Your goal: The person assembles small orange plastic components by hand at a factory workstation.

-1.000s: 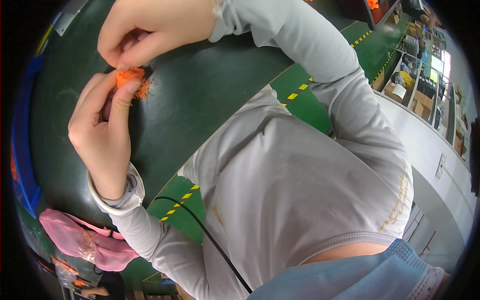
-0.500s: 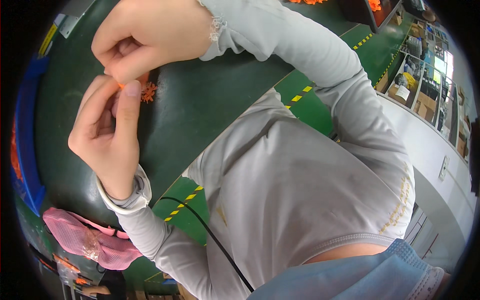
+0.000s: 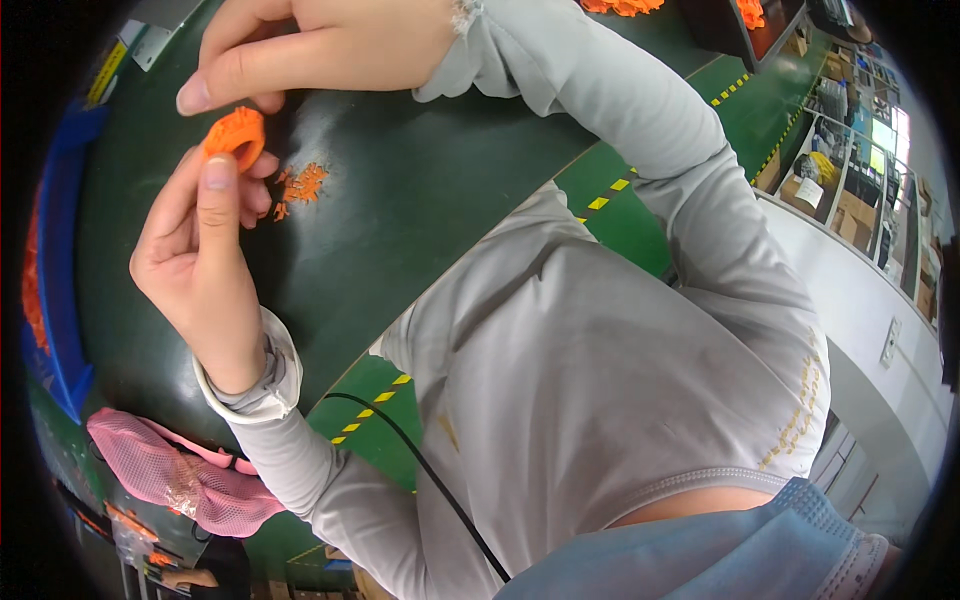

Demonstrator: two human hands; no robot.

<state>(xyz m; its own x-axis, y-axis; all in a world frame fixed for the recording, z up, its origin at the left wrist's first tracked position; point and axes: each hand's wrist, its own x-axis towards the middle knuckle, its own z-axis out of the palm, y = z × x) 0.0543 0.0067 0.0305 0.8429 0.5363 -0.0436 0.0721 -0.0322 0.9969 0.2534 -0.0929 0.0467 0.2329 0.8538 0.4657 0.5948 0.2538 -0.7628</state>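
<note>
My left hand (image 3: 205, 255) pinches an orange ring-shaped part (image 3: 238, 135) between thumb and fingers. The part has a hollow middle and a rough, bumpy outer side. Just above it is my right hand (image 3: 320, 50), apart from the ring, its thumb stretched out and the other fingers loosely bent. I see nothing held in the right hand, though the frame's top edge cuts part of it off. Beside my left fingertips, a small heap of orange scraps (image 3: 305, 183) lies on the dark green table (image 3: 400, 190).
A blue bin (image 3: 65, 270) with orange pieces stands at the left. Below it lies a pink mesh bag (image 3: 190, 470). More orange pieces (image 3: 622, 6) and a black tray (image 3: 735, 25) are at the top. A black cable (image 3: 420, 470) runs past my left forearm.
My right hand has drawn up and away from the left, its fingers loosening. The orange ring, mostly hidden before, now shows in my left hand. The scraps on the table look more spread out.
</note>
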